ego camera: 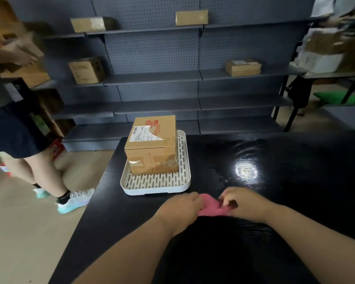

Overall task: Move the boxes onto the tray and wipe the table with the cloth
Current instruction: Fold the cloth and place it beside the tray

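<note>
1. Dark grey perforated metal shelving (152, 58), 12 o'clock.
2. Glossy black wooden table (295, 181), with glare at 1 o'clock.
3. Blurred bystander (19, 124), 9 o'clock, cut off by the frame edge.
4. White slotted plastic tray (156, 181), 11 o'clock, bearing a taped brown cardboard box (152, 148). I cannot tell whether it is one box or two stacked.
5. Pink cloth (210, 206), centre, largely hidden. My left hand (180, 210) and right hand (244, 203) each pinch it.

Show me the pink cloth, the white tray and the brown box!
pink cloth (210, 204): head view, its bunched middle.
white tray (156, 191): head view, its front rim.
brown box (150, 133): head view, its top face, on the label.
</note>
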A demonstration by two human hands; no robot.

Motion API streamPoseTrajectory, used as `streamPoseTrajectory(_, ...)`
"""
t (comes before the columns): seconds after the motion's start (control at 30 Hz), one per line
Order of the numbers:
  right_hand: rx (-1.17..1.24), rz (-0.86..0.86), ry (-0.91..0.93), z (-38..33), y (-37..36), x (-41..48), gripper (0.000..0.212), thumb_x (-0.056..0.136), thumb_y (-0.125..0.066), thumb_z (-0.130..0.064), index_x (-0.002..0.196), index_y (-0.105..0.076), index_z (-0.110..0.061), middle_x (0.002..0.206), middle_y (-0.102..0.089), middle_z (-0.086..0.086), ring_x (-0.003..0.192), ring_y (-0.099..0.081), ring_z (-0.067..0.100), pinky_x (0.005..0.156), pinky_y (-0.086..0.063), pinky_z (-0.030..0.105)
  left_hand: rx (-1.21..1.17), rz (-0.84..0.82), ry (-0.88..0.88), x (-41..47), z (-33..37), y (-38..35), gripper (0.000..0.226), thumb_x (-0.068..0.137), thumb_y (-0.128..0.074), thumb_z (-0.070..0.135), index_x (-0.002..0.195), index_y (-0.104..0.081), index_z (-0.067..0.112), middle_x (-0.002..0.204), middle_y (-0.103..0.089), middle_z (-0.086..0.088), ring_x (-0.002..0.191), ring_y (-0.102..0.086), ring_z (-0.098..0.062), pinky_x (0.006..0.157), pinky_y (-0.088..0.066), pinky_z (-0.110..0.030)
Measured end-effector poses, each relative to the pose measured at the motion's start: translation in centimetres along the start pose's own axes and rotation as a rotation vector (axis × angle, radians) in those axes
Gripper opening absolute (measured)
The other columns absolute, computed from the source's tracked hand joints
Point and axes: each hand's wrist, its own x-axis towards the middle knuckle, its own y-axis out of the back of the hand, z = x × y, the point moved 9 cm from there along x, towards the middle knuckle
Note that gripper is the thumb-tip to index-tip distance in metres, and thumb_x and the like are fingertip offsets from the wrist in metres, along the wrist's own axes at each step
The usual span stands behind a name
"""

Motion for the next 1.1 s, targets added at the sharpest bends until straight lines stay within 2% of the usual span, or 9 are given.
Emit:
streamPoseTrajectory(0.17,-0.136,-0.325,-0.065,0.4,-6.1,-1.4,0.031,0.078,-0.072,-0.02,0.109,-0.07,-0.018,0.112,-0.066,0.001,0.088,-0.051,0.006,0.076,-0.039,0.017,-0.058,-0.245,-0.107,-2.0,1.7,-4.1,0.026,0.093,-0.052,0.016,0.119,-0.053,0.012,0.123,-0.054,-0.01,0.111,-0.054,-0.029,0.094,-0.044,-0.039)
streamPoseTrajectory(0.33,0.056,-0.389,-0.158,1.3,-6.9,-1.7,0.014,0.081,-0.072,-0.02,0.093,-0.071,-0.026,0.076,-0.055,-0.018,0.085,-0.053,0.007,0.076,-0.042,0.018,-0.319,-0.292,0.059,-1.8,-0.4,-5.9,0.02,0.091,-0.058,0.023,0.109,-0.056,0.016,0.116,-0.06,-0.006,0.107,-0.057,-0.025,0.09,-0.045,-0.034)
streamPoseTrajectory(0.4,0.162,-0.35,-0.216,2.0,-6.6,-1.6,0.016,0.082,-0.071,-0.023,0.077,-0.062,-0.036,0.077,-0.057,-0.018,0.083,-0.056,0.007,0.08,-0.044,0.021,-0.468,-0.272,0.182,-1.6,-2.1,-6.5,0.017,0.089,-0.06,0.029,0.102,-0.057,0.019,0.109,-0.06,-0.003,0.101,-0.059,-0.021,0.084,-0.047,-0.033)
streamPoseTrajectory(0.53,0.377,-0.171,-0.387,3.8,-6.1,-1.1,0.008,0.086,-0.068,-0.022,0.082,-0.063,-0.027,0.08,-0.065,-0.01,0.071,-0.06,0.003,0.069,-0.05,0.02,-0.6,-0.204,0.377,-0.8,-4.6,-7.0,0.028,0.09,-0.059,0.038,0.108,-0.055,0.018,0.109,-0.06,-0.002,0.097,-0.059,-0.017,0.08,-0.046,-0.028)
streamPoseTrajectory(0.7,0.169,0.063,-0.461,4.6,-5.3,-0.1,0.008,0.087,-0.065,-0.033,0.087,-0.058,-0.028,0.095,-0.062,-0.006,0.094,-0.059,0.012,0.083,-0.046,0.027,-0.426,-0.115,0.451,0.5,-5.1,-7.0,0.025,0.093,-0.054,0.032,0.11,-0.052,0.014,0.113,-0.057,-0.005,0.1,-0.057,-0.02,0.083,-0.045,-0.03)
streamPoseTrajectory(0.8,0.077,0.102,-0.443,3.9,-5.6,0.2,0.014,0.09,-0.06,-0.033,0.101,-0.06,-0.024,0.105,-0.058,-0.004,0.101,-0.058,0.015,0.084,-0.045,0.028,-0.259,-0.052,0.387,0.9,-4.2,-6.5,0.025,0.093,-0.053,0.025,0.114,-0.05,0.014,0.119,-0.049,-0.006,0.107,-0.052,-0.022,0.09,-0.047,-0.034)
streamPoseTrajectory(0.93,-0.111,0.202,-0.28,2.5,-5.1,0.7,0.021,0.092,-0.056,-0.026,0.113,-0.058,-0.021,0.112,-0.05,-0.003,0.107,-0.052,0.018,0.086,-0.042,0.028,0.052,-0.084,0.08,1.4,-1.3,-6.7,0.036,0.086,-0.056,0.006,0.121,-0.049,0.013,0.123,-0.046,-0.008,0.111,-0.047,-0.027,0.094,-0.043,-0.039)
streamPoseTrajectory(1.07,-0.233,0.133,0.044,0.4,-6.3,-0.2,0.02,0.081,-0.047,-0.028,0.085,-0.066,-0.032,0.085,-0.062,-0.012,0.076,-0.062,0.01,0.061,-0.049,0.02,0.106,-0.15,-0.063,0.9,-0.8,-7.7,0.037,0.097,-0.035,0.032,0.127,-0.047,0.015,0.129,-0.049,-0.008,0.119,-0.046,-0.029,0.105,-0.036,-0.042)
streamPoseTrajectory(1.1,-0.251,0.12,0.074,0.3,-6.4,-0.7,0.028,0.081,-0.042,-0.034,0.09,-0.068,-0.034,0.09,-0.065,-0.015,0.08,-0.064,0.007,0.066,-0.052,0.018,0.105,-0.175,-0.066,0.7,-0.8,-7.9,0.043,0.097,-0.031,0.038,0.131,-0.045,0.015,0.135,-0.047,-0.008,0.125,-0.043,-0.028,0.108,-0.033,-0.041)
